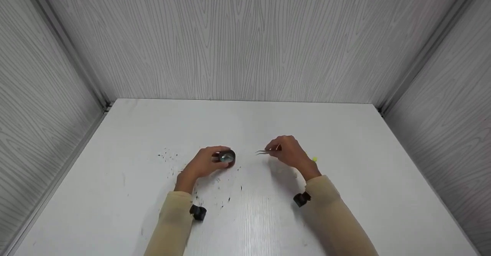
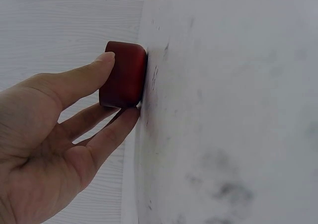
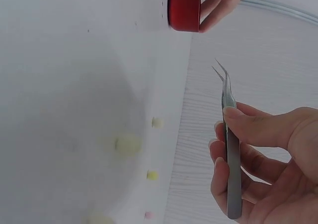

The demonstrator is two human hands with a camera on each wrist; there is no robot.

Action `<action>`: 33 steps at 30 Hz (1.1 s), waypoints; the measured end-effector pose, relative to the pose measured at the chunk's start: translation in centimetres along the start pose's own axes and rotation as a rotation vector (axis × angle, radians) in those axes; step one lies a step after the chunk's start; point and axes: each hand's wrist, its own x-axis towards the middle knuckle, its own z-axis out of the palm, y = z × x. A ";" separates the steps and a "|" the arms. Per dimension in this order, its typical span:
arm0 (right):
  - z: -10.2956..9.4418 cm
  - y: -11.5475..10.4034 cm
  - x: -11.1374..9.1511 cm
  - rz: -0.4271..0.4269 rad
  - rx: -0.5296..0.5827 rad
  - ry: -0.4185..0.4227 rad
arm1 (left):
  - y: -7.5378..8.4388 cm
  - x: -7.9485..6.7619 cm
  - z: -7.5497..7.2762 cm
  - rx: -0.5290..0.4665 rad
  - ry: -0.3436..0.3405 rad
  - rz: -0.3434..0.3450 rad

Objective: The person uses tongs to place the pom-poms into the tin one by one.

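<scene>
My left hand (image 1: 203,162) grips a small round red container (image 2: 124,75) between thumb and fingers, its base at the white tabletop. From above, the container's round top shows a shiny, silvery inside. Across from it, my right hand (image 1: 289,151) pinches a pair of metal tweezers (image 3: 233,169) with bent, pointed tips. Those tips stand slightly apart with nothing between them, pointing left, a short way from the red container. In the right wrist view, several small pieces lie on the tabletop below the right hand: pale yellow ones (image 3: 128,143), a bright yellow one (image 3: 152,175) and a pink one (image 3: 148,215).
Dark specks (image 1: 229,199) are scattered over the white table (image 1: 245,125) around the left hand. Grey wood-grain panels (image 1: 245,41) enclose the table at the back and both sides. Black wrist cameras (image 1: 198,212) sit on both sleeves.
</scene>
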 end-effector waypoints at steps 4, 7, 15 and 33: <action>-0.9 0.8 -0.8 0.002 0.001 0.000 | -0.3 0.0 0.0 0.003 0.005 0.022; -1.5 1.4 -1.4 -0.003 -0.006 0.004 | -0.4 -0.1 0.1 -0.002 0.009 0.041; -2.8 2.8 -2.4 0.017 -0.003 0.002 | -0.3 -0.2 0.0 -0.009 0.007 0.045; -3.8 4.6 -3.8 0.073 -0.004 -0.091 | -0.1 -0.2 0.0 -0.005 -0.004 0.021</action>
